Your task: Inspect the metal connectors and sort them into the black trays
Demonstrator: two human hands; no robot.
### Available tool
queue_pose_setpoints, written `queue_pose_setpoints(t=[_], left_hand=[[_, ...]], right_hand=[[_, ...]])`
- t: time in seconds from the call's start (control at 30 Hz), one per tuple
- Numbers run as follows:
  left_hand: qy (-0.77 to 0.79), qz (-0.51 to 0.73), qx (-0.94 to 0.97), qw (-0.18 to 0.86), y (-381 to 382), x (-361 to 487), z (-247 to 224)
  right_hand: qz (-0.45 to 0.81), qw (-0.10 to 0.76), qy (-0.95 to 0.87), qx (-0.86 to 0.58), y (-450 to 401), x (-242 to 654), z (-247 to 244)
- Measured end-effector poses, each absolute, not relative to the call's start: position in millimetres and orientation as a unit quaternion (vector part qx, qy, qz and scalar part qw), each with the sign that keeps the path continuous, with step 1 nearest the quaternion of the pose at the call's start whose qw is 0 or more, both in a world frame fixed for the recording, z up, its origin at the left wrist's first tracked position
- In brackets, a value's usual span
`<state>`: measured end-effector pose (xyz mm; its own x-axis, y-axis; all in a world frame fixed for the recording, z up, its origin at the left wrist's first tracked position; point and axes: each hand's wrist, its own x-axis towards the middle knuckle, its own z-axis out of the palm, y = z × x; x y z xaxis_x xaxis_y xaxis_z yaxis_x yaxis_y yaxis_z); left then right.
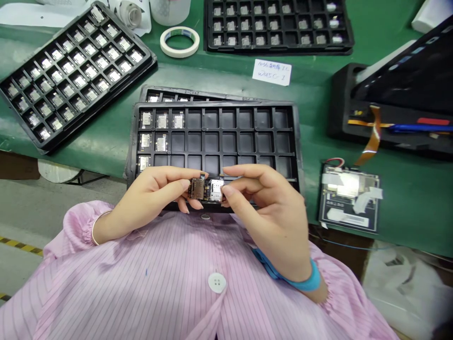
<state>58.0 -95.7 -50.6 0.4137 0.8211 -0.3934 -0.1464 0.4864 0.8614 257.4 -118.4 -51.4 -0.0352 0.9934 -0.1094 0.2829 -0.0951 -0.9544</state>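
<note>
evidently pinching a dark part with the left hand and a silver part with the right hand, thumb against fingertips at the outer edges, with the other fingers loosely bent, just above the near side of the black tray; hard to tell whether joined or separate. probably light and stiff, a little slick on the metal faces and fragile in the fine detail around them, hence best held by the outer rims only, with a light squeeze. better not to press on the flat metal or bend across the middle.
</note>
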Motion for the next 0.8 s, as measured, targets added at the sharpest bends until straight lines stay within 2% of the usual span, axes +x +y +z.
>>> queue_pose_setpoints(t=[0.8], left_hand=[[0.444,0.314,0.423,0.725,-96.9,56.7,-52.1]], right_hand=[[0.37,0.411,-0.655,-0.515,-122.2,259.3,-61.0]])
